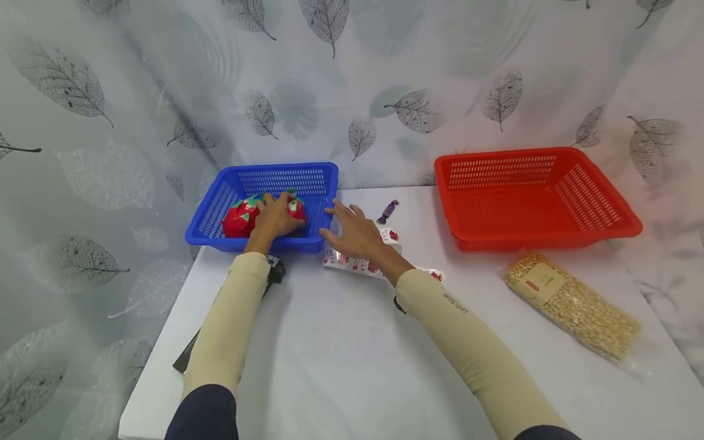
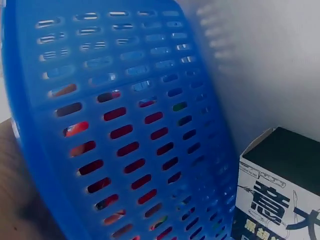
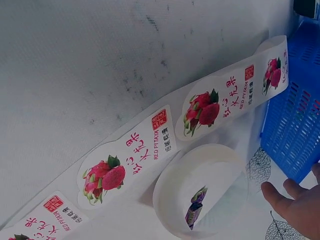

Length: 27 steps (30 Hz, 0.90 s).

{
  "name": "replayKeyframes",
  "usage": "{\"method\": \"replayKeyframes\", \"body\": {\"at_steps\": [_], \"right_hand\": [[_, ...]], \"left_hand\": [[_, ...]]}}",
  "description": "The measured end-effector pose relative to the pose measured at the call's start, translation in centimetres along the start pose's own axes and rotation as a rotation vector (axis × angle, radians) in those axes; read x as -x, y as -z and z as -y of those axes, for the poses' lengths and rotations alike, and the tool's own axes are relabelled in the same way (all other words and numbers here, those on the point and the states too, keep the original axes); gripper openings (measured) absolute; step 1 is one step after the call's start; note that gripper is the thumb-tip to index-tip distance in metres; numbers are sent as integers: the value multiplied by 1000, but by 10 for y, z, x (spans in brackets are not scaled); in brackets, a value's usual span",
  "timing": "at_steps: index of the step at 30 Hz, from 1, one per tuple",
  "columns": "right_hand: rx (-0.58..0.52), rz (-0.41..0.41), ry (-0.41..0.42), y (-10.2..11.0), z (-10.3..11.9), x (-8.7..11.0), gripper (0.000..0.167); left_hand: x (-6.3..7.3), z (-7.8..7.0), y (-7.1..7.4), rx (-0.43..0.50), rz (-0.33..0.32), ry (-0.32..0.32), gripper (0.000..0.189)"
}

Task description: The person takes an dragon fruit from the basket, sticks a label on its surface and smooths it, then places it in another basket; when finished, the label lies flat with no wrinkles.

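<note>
Two red dragon fruits with green tips lie in the blue basket (image 1: 220, 243), one dragon fruit (image 1: 238, 221) at the left and the other dragon fruit (image 1: 297, 209) further right. My left hand (image 1: 273, 217) reaches over the basket's near rim and grips the right one, fingers and thumb curled about it. In the left wrist view the basket wall (image 2: 125, 145) hides most of this hold. Fingers spread and holding nothing, my right hand (image 1: 354, 232) hovers just right of the basket. Below it lies a strip of pitaya stickers (image 1: 352, 263), printed RED PITAYA.
A purple-wrapped candy (image 1: 387, 211) lies behind the sticker roll (image 3: 165, 195). An orange-red basket (image 1: 511, 214) stands at the back right, a bag of yellow kernels (image 1: 572, 305) in front of it. A black-and-white box (image 2: 280, 180) lies partly beneath my left forearm.
</note>
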State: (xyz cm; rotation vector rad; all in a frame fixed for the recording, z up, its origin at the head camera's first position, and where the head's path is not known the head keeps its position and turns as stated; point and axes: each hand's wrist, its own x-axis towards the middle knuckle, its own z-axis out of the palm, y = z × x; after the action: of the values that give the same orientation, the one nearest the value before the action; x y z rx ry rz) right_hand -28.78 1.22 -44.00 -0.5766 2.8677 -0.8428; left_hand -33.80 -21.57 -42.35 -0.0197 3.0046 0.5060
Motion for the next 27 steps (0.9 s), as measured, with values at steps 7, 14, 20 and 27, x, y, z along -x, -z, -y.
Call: {"method": "replayKeyframes", "body": {"at_steps": [7, 14, 20, 27], "right_hand": [[35, 16, 6, -3, 1, -1, 70], [44, 4, 6, 0, -1, -3, 71], [21, 20, 27, 1, -1, -4, 72], [11, 33, 35, 6, -5, -8, 74]], "left_hand": [[2, 9, -5, 43, 24, 32, 83], [-2, 10, -3, 60, -16, 27, 84], [7, 4, 11, 88, -104, 24, 85], [43, -15, 44, 209, -221, -8, 82]]}}
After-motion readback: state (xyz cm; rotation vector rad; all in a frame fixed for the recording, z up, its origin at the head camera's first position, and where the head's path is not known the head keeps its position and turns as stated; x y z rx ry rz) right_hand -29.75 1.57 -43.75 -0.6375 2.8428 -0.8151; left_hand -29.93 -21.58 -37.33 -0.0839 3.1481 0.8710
